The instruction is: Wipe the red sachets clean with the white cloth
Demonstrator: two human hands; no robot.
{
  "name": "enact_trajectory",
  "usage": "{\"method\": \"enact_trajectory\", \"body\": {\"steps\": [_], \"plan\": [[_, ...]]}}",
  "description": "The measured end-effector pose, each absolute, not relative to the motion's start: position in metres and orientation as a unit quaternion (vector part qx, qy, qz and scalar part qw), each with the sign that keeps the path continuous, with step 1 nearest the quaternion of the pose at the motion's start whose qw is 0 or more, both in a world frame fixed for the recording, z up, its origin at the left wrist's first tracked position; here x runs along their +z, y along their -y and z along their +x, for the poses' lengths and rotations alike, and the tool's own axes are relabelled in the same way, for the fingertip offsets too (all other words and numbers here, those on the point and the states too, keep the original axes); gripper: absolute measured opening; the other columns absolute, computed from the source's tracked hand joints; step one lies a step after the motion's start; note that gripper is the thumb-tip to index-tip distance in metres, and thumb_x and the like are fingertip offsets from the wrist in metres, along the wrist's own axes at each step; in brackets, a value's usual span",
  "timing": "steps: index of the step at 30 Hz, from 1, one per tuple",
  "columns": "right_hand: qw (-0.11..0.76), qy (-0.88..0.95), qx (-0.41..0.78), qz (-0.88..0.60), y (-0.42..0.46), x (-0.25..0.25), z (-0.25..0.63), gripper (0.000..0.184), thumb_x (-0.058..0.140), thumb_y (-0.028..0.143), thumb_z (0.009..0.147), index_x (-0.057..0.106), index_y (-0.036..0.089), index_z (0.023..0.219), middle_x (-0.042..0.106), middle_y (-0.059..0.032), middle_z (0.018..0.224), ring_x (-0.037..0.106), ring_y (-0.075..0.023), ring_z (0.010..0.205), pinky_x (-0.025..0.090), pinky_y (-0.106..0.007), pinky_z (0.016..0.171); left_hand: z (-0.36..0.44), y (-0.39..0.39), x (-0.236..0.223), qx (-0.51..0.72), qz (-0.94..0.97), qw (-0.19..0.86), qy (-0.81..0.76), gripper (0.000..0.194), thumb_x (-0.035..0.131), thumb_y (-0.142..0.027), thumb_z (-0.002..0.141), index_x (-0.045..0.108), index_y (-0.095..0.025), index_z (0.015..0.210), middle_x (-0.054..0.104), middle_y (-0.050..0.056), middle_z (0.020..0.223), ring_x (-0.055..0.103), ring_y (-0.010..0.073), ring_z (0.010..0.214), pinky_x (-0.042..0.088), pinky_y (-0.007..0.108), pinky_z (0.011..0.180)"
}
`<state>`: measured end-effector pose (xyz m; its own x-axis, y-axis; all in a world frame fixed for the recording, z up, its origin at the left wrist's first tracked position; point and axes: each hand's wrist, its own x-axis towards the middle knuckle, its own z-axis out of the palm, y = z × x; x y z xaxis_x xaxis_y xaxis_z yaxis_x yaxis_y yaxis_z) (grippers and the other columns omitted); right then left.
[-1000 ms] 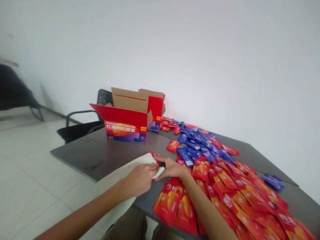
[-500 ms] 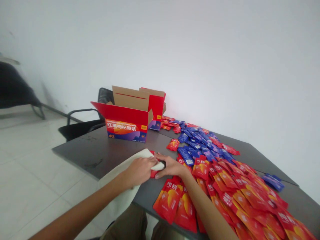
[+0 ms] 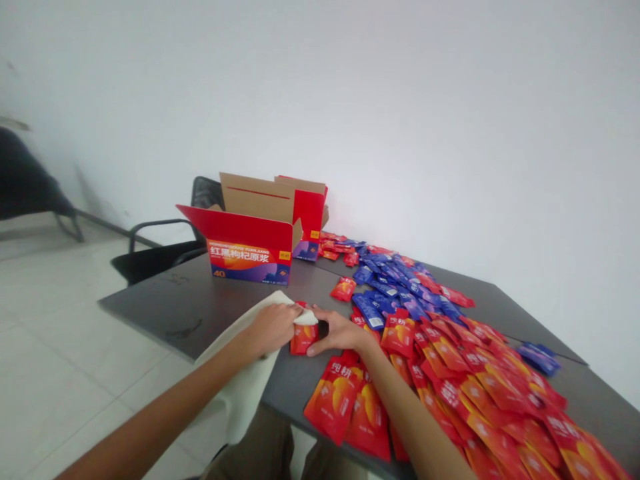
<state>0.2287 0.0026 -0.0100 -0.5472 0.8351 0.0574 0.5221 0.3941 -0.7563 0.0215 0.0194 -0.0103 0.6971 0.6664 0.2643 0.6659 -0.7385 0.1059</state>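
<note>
My left hand [image 3: 270,328] grips the mouth edge of a cream cloth bag [image 3: 240,393] that lies over the near edge of the dark grey table [image 3: 165,310]. A red sachet [image 3: 303,338] sticks out of the bag's mouth, between my two hands. My right hand [image 3: 339,331] rests on the table beside that sachet, thumb toward it and fingers curled at its edge. A large heap of red sachets [image 3: 465,393] spreads to the right of my right arm, with blue sachets [image 3: 395,290] behind it.
An open red cardboard box [image 3: 255,247] stands at the far side of the table, flaps up. A single red sachet [image 3: 344,289] lies apart near the blue ones. A black chair [image 3: 160,257] stands behind the table at left. A white wall runs behind.
The red sachet has come further out from under the bag's edge and now shows between my hands. My left hand has shifted slightly left with the cloth.
</note>
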Motion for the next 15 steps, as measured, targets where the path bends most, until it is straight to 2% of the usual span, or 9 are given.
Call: {"method": "enact_trajectory", "body": {"steps": [7, 11, 15], "plan": [[0.214, 0.787, 0.354, -0.458, -0.004, -0.015, 0.229, 0.109, 0.087, 0.042, 0.045, 0.041, 0.017, 0.141, 0.034, -0.0143, 0.151, 0.025, -0.0304, 0.143, 0.016, -0.044, 0.118, 0.021, 0.007, -0.014, 0.160, 0.957, 0.032, -0.238, 0.044, 0.046, -0.007, 0.082, 0.057, -0.013, 0.124, 0.060, 0.012, 0.130, 0.053, 0.0204, 0.123, 0.037, 0.030, 0.107], [0.220, 0.794, 0.353, -0.444, -0.002, -0.010, 0.227, 0.101, 0.086, 0.045, 0.049, 0.045, 0.023, 0.139, 0.040, -0.0088, 0.149, 0.026, -0.0301, 0.143, 0.014, -0.046, 0.119, 0.022, -0.006, -0.010, 0.154, 0.937, 0.019, -0.312, 0.045, 0.045, -0.005, 0.081, 0.057, -0.014, 0.123, 0.063, 0.013, 0.125, 0.059, 0.0221, 0.115, 0.042, 0.034, 0.102], [0.219, 0.795, 0.362, -0.435, -0.001, -0.008, 0.227, 0.098, 0.085, 0.046, 0.051, 0.045, 0.027, 0.138, 0.037, -0.0064, 0.151, 0.024, -0.0287, 0.144, 0.015, -0.045, 0.119, 0.025, -0.007, -0.009, 0.150, 0.924, 0.007, -0.352, 0.043, 0.044, -0.003, 0.080, 0.058, -0.013, 0.119, 0.065, 0.015, 0.119, 0.063, 0.0238, 0.108, 0.046, 0.036, 0.096]]}}
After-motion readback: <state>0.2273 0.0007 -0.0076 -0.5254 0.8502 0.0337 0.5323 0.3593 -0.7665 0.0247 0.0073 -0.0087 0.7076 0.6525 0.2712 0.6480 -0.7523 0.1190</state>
